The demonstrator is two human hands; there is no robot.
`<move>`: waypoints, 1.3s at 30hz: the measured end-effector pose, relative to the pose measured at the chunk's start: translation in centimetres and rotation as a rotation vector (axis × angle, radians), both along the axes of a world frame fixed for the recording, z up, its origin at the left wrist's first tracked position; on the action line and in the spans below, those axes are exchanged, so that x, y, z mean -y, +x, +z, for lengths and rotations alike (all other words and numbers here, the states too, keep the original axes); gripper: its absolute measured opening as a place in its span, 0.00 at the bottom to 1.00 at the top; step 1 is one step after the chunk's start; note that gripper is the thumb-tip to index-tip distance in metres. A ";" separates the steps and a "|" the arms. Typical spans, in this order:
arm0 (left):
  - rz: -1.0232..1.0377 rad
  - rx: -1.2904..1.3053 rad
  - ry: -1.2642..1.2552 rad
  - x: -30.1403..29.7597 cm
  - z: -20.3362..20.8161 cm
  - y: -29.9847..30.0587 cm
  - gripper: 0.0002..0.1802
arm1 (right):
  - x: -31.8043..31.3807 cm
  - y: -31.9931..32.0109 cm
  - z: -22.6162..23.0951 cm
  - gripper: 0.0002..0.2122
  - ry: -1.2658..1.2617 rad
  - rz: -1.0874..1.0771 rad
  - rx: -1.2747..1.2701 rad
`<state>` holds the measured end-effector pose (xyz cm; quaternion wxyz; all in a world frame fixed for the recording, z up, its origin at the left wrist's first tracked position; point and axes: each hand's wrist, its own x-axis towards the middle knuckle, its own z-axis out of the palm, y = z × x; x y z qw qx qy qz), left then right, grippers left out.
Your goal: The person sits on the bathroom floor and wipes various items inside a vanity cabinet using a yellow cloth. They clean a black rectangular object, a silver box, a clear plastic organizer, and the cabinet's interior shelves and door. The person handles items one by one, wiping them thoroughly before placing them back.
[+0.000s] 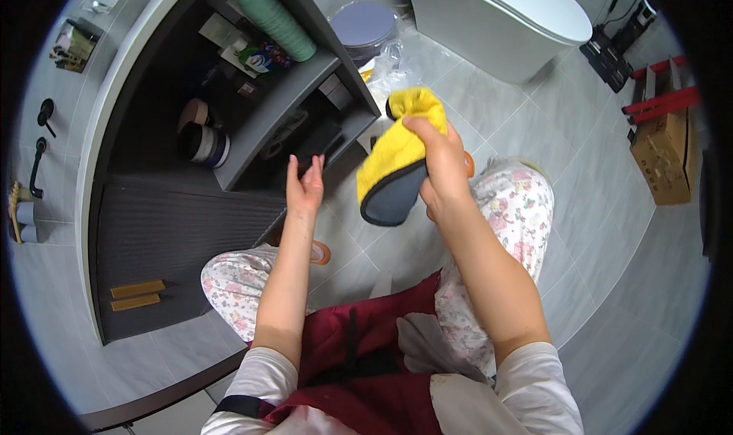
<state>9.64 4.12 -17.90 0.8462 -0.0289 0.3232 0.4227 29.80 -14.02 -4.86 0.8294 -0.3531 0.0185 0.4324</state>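
My right hand [440,160] grips a folded yellow and dark grey cleaning cloth [391,153] with a black border, held up over the floor. The cloth's upper end curls over above my fingers. My left hand [306,185] is empty with its fingers apart, beside the lower shelf [276,141] of the open dark vanity cabinet [187,214]. Inside that cabinet stand a green ribbed roll [271,17], a colourful bottle [256,56] and a dark jar with a white band [206,145].
Beyond the cabinet stands a grey-lidded round bin [363,24] with clear plastic [397,62] next to it. A white toilet [496,23] is at the back. Over on the right are a cardboard box [663,156] and a red-railed folded stool or ladder [664,105].
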 end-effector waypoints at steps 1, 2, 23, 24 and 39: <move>0.022 0.048 -0.058 -0.9 0.2 -0.2 0.33 | 0.0 0.4 0.4 0.14 0.034 -0.017 -0.041; 0.035 0.008 0.001 -1.3 0.6 0.1 0.32 | 0.0 0.8 0.6 0.14 0.068 -0.045 -0.044; 0.125 -0.242 0.285 -11.4 1.3 0.0 0.20 | 0.3 3.3 2.0 0.13 0.107 -0.099 -0.085; 0.145 -0.310 0.299 -10.8 1.7 -0.3 0.20 | 0.2 3.1 2.3 0.13 0.109 -0.087 -0.095; -0.313 -0.649 0.579 6.5 12.9 -5.6 0.13 | 0.2 1.0 3.4 0.25 0.391 0.400 -0.253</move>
